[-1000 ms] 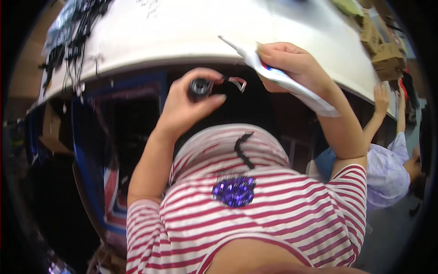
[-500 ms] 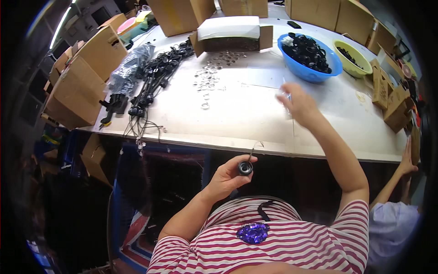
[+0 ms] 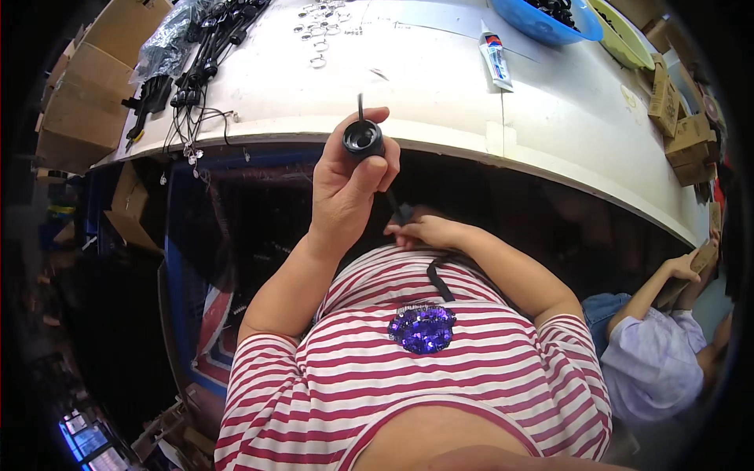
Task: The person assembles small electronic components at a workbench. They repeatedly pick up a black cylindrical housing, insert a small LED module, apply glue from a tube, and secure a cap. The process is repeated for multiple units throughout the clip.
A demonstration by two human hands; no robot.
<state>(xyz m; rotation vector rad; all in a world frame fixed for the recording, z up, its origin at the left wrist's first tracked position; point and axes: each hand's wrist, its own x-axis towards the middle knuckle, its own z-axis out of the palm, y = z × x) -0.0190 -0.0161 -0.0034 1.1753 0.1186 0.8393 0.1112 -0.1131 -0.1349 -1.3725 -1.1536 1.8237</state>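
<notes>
My left hand (image 3: 343, 177) is raised just before the table's front edge, fingers wrapped round a black cylindrical part with a ringed, lens-like opening (image 3: 363, 139). A thin dark cable (image 3: 360, 107) sticks up from behind that part. Lower down, close to my striped shirt, my right hand (image 3: 430, 231) has its fingers closed round a small dark piece (image 3: 403, 213). A dark strand runs from that piece up toward the left hand; the kind of piece is too blurred to tell. On the table lies a white tube with red and blue print (image 3: 495, 63).
Several small metal rings (image 3: 317, 45) lie on the white table (image 3: 424, 86). Black cabled parts (image 3: 212, 47) and a clear plastic bag (image 3: 163, 47) are at left, beside a cardboard box (image 3: 86, 110). A blue basin (image 3: 542, 23) holds black parts. At right sits another person (image 3: 656, 353).
My right hand has left the tube on the table and come back to my body, now at the dark piece. The left hand has risen with the black cylindrical part. The view has tilted downward.
</notes>
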